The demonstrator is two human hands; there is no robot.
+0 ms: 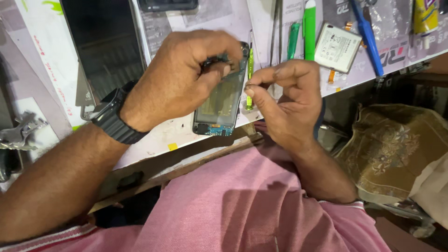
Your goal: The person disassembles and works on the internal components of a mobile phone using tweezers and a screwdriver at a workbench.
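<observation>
Your left hand has its grip clamped on the top of an opened phone, held just above the table edge. Your right hand pinches thumb and forefinger together beside the phone, near a green-handled screwdriver; what it pinches is too small to tell.

A paper-covered workbench carries a white battery, green tools and a dark panel.

We see a black wristwatch, a pink shirt, green screwdrivers, a blue-handled tool, a white phone battery, and a brown floral-patterned cushion.
</observation>
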